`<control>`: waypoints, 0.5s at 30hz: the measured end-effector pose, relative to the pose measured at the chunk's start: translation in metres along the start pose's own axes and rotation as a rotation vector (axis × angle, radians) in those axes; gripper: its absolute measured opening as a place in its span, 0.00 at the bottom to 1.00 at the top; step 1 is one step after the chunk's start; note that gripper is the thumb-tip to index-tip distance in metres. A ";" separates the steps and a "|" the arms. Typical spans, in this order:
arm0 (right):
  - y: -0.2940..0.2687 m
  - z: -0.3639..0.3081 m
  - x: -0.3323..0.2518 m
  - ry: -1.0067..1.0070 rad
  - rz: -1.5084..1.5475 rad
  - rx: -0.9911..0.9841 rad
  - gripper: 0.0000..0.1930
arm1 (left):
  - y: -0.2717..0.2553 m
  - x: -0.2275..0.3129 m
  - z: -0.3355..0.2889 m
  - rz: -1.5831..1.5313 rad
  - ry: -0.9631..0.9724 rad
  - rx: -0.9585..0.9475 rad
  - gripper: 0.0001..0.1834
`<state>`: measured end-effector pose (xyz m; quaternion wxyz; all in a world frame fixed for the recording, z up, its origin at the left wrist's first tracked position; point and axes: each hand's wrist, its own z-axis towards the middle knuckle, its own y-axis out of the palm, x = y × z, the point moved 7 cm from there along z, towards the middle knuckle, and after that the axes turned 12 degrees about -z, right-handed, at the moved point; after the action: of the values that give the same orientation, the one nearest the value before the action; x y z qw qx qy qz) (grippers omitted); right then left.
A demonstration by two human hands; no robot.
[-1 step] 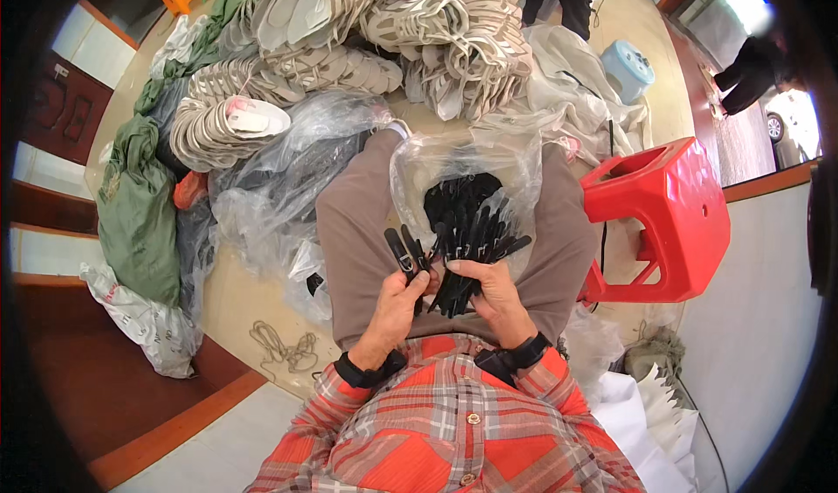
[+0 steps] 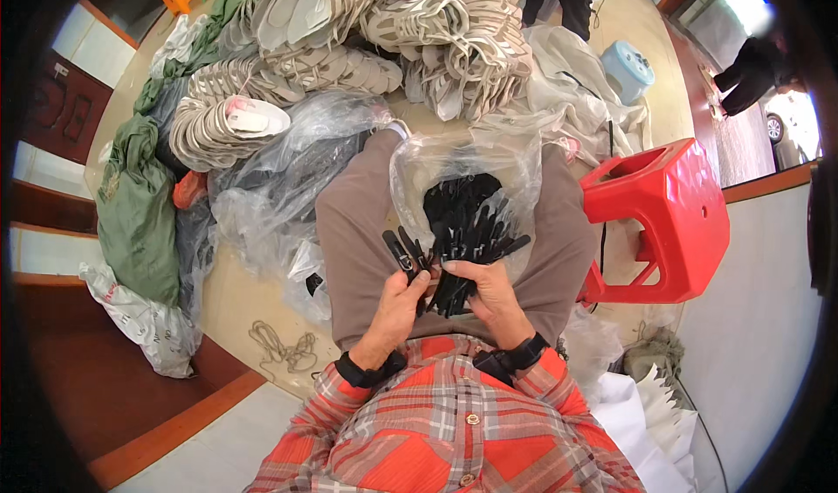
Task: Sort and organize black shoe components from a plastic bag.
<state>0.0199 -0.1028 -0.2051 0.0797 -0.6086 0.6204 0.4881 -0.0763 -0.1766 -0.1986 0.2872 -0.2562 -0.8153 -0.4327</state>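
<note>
My left hand (image 2: pixel 393 311) is closed on a few narrow black straps (image 2: pixel 400 250), one with a small shiny metal bit, their ends pointing away from me. Beside it, my right hand (image 2: pixel 496 297) grips a thick bunch of similar black straps (image 2: pixel 452 290), thumb pressed across the top. The two hands are close together over my lap. Just beyond them a clear plastic bag (image 2: pixel 410 179) lies open between my knees, with a heap of black pieces (image 2: pixel 461 198) in it. Where the bunch meets the heap, I cannot tell them apart.
Stacked beige shoe uppers (image 2: pixel 340 69) are piled ahead. A red plastic stool (image 2: pixel 690 218) stands at my right, a light blue tub (image 2: pixel 627 72) behind it. Green cloth sacking (image 2: pixel 140 213) lies left; loose cord (image 2: pixel 284 349) is on the floor. Another person (image 2: pixel 563 0) stands far ahead.
My right hand has shifted very slightly left with its bunch of straps, toward my left hand. Everything else looks the same.
</note>
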 end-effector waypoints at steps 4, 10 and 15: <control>0.007 0.015 0.007 -0.121 -0.173 0.115 0.22 | -0.023 -0.027 0.018 0.046 -0.007 0.048 0.11; -0.009 0.050 0.027 -0.098 -0.297 0.107 0.23 | -0.027 -0.040 0.044 0.048 -0.082 0.147 0.13; -0.023 0.068 0.044 0.234 -0.141 -0.106 0.22 | -0.038 -0.054 0.062 0.083 -0.247 -0.186 0.15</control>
<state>-0.0056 -0.0798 -0.2814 0.0088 -0.7066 0.5548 0.4390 -0.0789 -0.1512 -0.2852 0.1772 -0.3663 -0.7895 -0.4594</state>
